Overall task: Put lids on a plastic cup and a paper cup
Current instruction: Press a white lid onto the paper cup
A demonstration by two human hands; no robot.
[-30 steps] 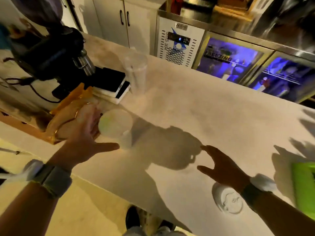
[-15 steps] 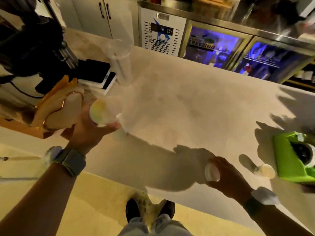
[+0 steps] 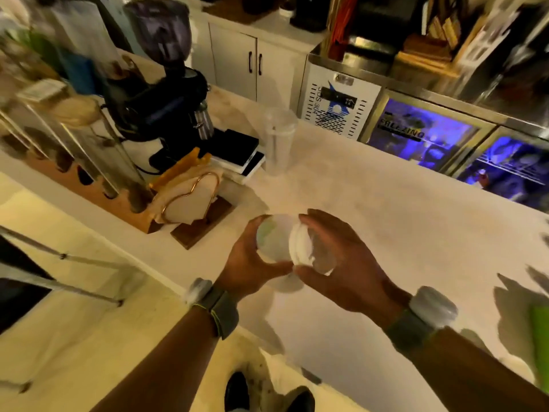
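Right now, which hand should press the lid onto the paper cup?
Right hand: it already holds the white lid at the paper cup rim, while the left hand grips the cup.

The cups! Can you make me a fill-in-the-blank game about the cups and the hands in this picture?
1. The left hand holds the paper cup, and the right hand holds a white ____ beside it.
2. The clear plastic cup stands on the ____, and no hand touches it.
3. The plastic cup stands ____ from the person than the paper cup.
4. On each wrist the person wears a ____.

Missing words: lid; counter; farther; band
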